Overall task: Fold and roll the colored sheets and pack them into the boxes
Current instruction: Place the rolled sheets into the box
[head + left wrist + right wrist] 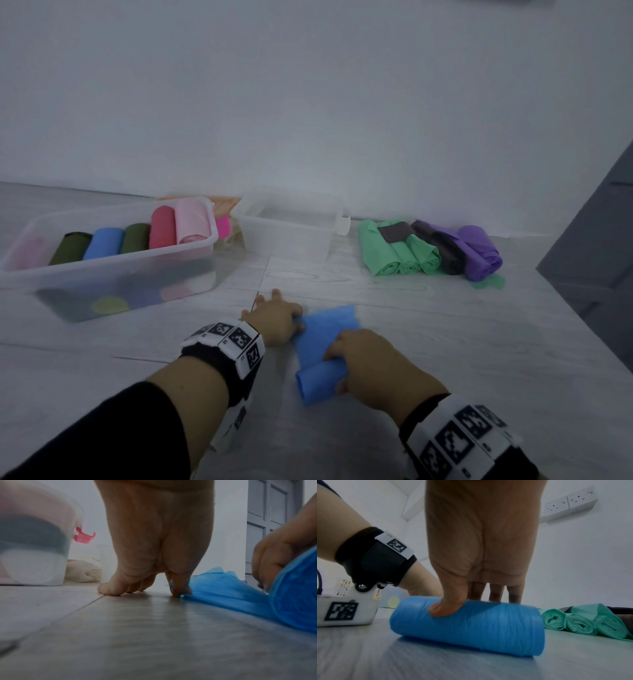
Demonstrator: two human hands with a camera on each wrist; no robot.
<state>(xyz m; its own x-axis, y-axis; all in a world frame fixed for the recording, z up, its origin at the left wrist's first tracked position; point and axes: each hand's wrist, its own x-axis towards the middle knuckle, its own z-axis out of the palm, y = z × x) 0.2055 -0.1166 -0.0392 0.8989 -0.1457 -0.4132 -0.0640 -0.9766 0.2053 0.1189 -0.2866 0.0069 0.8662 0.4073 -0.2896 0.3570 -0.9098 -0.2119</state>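
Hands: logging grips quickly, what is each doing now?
Left hand: pinches the blue sheet edge against the floor.
Right hand: fingers curled round the rolled part.

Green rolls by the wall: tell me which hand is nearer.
Right. The right hand, gripping the blue sheet, lies below-left of the green rolls; the left hand sits farther left.
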